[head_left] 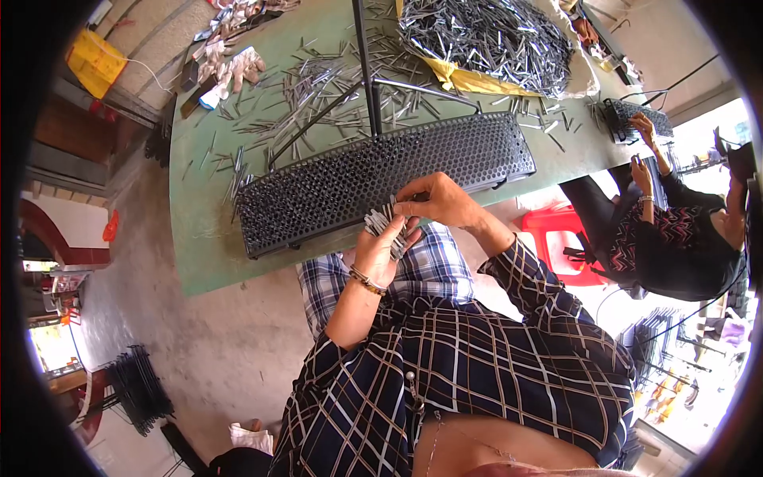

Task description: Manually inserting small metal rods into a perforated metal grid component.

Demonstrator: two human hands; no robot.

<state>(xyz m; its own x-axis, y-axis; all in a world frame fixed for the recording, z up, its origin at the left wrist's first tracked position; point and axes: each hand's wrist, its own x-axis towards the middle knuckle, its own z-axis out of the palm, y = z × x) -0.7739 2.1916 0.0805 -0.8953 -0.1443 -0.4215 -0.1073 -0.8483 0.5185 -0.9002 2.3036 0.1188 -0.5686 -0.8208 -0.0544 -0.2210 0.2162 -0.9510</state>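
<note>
At the upper left of the frame, fabric gloves [238, 67] lie crumpled on the green surface [208, 250], their pale cloth smudged and soft. To their right, loose strips [306, 99] of slim, straight, shiny grey metal are scattered at all angles. Across the centre stretches the tray [397, 168], a long black block full of small round holes, set slantwise at the near edge; its left part looks rough and crowded, its right part smoother and more even. Thin dark bars rise from its far side.

Just below the tray's middle, the left grip [377, 256] is closed around the bundle [385, 226], a fan of flat grey strips, with the ends jutting up past the thumb. The bundle sits inside this grip, directly under the fingertips of the right grip [443, 201]. Those fingers are bent in against its top; whether they pinch a strip I cannot tell.

At the upper right, a glinting, tangled heap [493, 44] of dark metal strips rests on creased yellow cloth [469, 82]. Lower and farther right stands a glossy red plastic stool [548, 226], then a co-worker [675, 250] in dark, zigzag-patterned clothes, hands near a second black perforated block [653, 126].
</note>
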